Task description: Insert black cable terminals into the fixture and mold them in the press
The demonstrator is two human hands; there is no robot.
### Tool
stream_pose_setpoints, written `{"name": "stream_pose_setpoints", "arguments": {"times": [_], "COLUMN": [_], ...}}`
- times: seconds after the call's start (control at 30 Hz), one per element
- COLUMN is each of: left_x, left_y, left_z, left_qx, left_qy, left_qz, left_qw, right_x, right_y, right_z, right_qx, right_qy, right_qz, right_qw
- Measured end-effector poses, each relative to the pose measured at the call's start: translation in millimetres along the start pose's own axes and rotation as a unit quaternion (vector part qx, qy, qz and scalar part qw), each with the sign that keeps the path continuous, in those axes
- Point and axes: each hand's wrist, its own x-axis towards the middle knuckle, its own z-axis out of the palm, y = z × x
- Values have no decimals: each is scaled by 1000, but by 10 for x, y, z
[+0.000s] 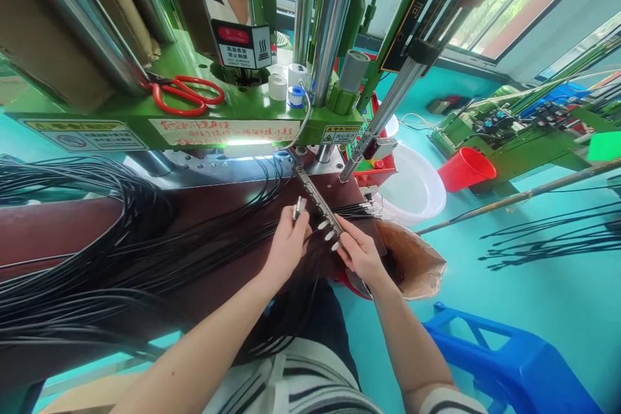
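Note:
My right hand (pixel 359 251) is closed around the near end of a long, narrow metal bar (pixel 315 195), which slants away toward the green machine. Small silvery connectors (pixel 330 235) sit along the bar's left side by my fingers. Just left of the bar, my left hand (pixel 285 251) pinches several metal cable connectors (pixel 299 208), their tips pointing up. Dark cables hang below that hand toward my lap. Bundles of black cables (pixel 194 259) spread over the brown tabletop (pixel 213 202) to the left.
A green press (pixel 262 107) with a hot-surface label stands ahead, red-handled scissors (pixel 187 96) and a blue-and-white tape roll (pixel 295 97) on its ledge. To the right are a paper bag (pixel 422 259), white tub (pixel 412 184), red bucket (pixel 466 171) and blue stool (pixel 514 362).

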Motion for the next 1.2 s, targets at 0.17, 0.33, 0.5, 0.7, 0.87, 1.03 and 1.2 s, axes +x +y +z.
{"name": "stream_pose_setpoints", "arguments": {"times": [0.17, 0.33, 0.5, 0.7, 0.87, 1.03, 1.2], "left_x": [43, 68, 55, 50, 61, 71, 85], "left_y": [13, 28, 69, 77, 98, 76, 36], "left_z": [-38, -22, -29, -71, -102, -106, -119], "left_qx": [-2, 2, -45, -63, -82, -66, -4], "left_qy": [-15, -16, -34, -45, -58, -60, -39], "left_qz": [12, -37, -60, -71, -83, -82, -27], "left_qw": [1000, 999, 997, 994, 991, 993, 999], "right_x": [-9, 9, 40, 27, 32, 40, 16], "right_y": [-75, -70, -47, -77, -91, -20, 27], "right_z": [-19, -51, -81, -84, -112, -116, -76], "right_qx": [33, 28, 26, 16, 4, -23, -42], "right_qy": [-19, -33, -67, -63, -85, -95, -95], "right_qz": [1, 10, 5, 11, 11, -12, -25], "right_qw": [999, 999, 997, 998, 996, 995, 994]}}
